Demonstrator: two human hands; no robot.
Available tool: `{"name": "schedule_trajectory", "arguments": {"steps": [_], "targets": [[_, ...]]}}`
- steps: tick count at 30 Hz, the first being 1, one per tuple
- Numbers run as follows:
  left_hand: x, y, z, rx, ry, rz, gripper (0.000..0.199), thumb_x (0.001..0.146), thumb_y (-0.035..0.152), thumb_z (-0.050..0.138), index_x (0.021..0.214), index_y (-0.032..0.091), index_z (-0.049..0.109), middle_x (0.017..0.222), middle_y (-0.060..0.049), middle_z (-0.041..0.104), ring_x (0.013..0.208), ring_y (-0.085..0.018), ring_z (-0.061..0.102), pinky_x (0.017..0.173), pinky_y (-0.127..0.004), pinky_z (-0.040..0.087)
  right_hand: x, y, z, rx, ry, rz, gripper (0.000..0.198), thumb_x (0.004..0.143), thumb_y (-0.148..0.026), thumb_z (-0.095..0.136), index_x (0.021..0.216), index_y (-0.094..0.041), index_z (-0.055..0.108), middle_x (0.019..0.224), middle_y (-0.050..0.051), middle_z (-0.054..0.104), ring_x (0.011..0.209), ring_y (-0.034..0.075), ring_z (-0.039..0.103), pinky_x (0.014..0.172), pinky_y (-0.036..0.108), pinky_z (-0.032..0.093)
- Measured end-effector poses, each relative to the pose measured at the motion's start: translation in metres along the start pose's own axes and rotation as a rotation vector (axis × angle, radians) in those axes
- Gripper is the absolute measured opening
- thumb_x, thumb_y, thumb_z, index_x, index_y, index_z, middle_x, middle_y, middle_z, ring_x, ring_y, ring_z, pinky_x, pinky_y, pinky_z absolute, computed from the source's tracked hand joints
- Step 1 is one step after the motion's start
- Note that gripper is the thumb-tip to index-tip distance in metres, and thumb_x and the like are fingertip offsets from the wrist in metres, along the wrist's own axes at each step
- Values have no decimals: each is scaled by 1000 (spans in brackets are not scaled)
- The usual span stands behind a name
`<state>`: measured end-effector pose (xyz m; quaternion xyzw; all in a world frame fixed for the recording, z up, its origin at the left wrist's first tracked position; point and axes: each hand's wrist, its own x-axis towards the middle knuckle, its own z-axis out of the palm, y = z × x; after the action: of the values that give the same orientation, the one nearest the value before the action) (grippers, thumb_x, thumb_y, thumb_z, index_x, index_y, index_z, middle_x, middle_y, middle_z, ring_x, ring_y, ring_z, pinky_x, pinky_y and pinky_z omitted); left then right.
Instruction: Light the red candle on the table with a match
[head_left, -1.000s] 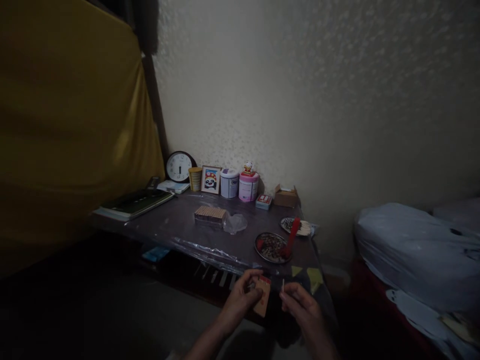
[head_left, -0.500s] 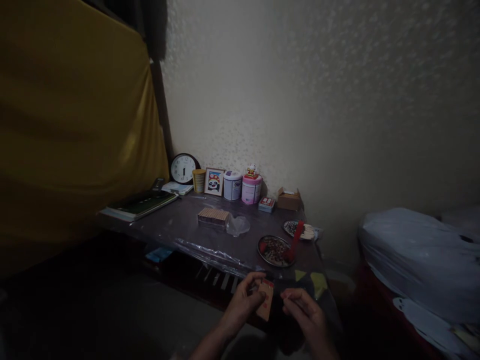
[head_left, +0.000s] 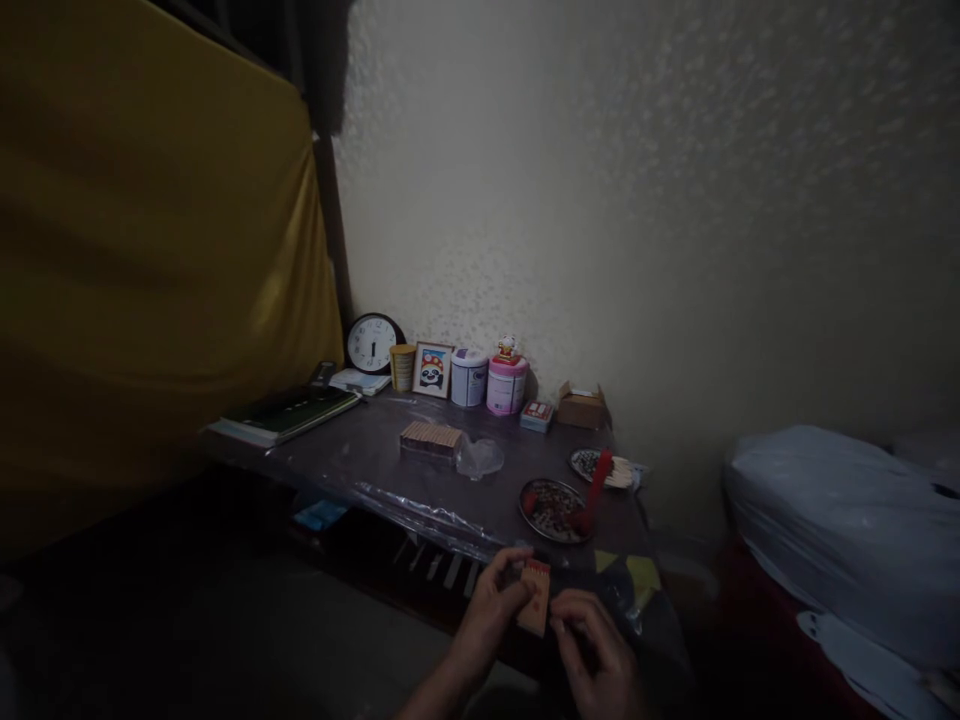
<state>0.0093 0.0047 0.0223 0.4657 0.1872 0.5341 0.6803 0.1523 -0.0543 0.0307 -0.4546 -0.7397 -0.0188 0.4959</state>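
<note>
My left hand (head_left: 487, 615) grips a small tan matchbox (head_left: 535, 610) between thumb and fingers, in front of the table's near edge. Red-tipped matches (head_left: 536, 568) show in a row at its top end. Close against the box's right side is my right hand (head_left: 598, 645), thumb and fingers pinched together. Whatever may be between those fingertips is too small and dark to make out. Just beyond the hands, a round metal plate (head_left: 540, 530) holds small dark and pale bits and a red spoon (head_left: 600, 480).
On the plastic-covered table (head_left: 360, 450) lie a stack of matchboxes (head_left: 431, 440), a clear plastic piece (head_left: 480, 457) and a second plate (head_left: 581, 470) with pale sticks. Along the wall stand a clock (head_left: 373, 343), two tins (head_left: 469, 380) and a cardboard box (head_left: 583, 408).
My right hand has come left and slightly down, from a little apart to the matchbox's right side. My left hand keeps its hold. The whole view has shifted slightly.
</note>
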Motion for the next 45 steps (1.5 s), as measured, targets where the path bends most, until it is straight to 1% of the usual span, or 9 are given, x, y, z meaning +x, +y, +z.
{"name": "schedule_trajectory", "arguments": {"steps": [3,9,13,17,23,31,36,39,45], "targets": [[1,-1,-1,19,22,21,45,73,31,69,110,9,55,100,-12,57,89,-29,51,72,-31,42,0,-1,0,-52,-1,-45,10,85,-9,46,90,-17,51,89,4,56,86,7,57,74,13,47],[1,-2,1,57,68,21,47,74,34,69,111,9,54,103,-12,56,89,-29,50,74,-32,41,-2,0,4,-48,20,-42,11,85,-10,46,91,-18,50,88,3,57,85,7,58,75,13,47],[1,2,5,47,80,18,48,73,34,69,110,9,52,102,-12,57,90,-28,50,74,-30,41,1,-4,5,-60,53,-75,10,85,-11,49,92,-18,50,88,4,56,85,7,57,76,13,46],[2,2,6,54,78,32,46,74,33,67,110,9,52,104,-12,57,92,-29,50,76,-31,40,1,-5,5,-80,17,-43,7,85,-15,51,92,-18,51,89,4,56,86,7,57,77,12,46],[-1,3,7,66,63,39,47,74,34,67,111,9,52,105,-13,57,94,-30,49,77,-32,40,0,-3,5,-97,-4,-57,7,84,-15,53,91,-17,51,89,5,56,87,7,57,78,13,46],[-1,4,6,127,60,47,45,75,37,68,107,9,54,99,-12,58,88,-29,50,74,-31,40,-2,0,4,-103,-11,-46,4,85,-17,52,89,-17,53,88,5,56,86,8,57,77,14,46],[-1,0,5,55,56,20,44,75,39,73,105,11,56,96,-10,58,83,-27,51,70,-29,41,-1,1,3,-103,16,-71,5,85,-16,53,89,-17,53,88,4,56,86,7,57,79,13,45],[-2,-1,5,64,60,11,43,74,40,74,101,10,57,93,-10,59,80,-27,52,67,-28,41,0,2,2,-109,24,-67,4,85,-16,52,88,-17,53,88,4,56,86,7,57,78,13,45],[-1,-2,4,81,60,-8,45,73,40,74,101,9,56,94,-12,59,80,-27,52,68,-29,41,-1,3,1,-104,18,-54,6,84,-15,53,90,-17,54,89,4,56,87,7,57,80,14,45]]}}
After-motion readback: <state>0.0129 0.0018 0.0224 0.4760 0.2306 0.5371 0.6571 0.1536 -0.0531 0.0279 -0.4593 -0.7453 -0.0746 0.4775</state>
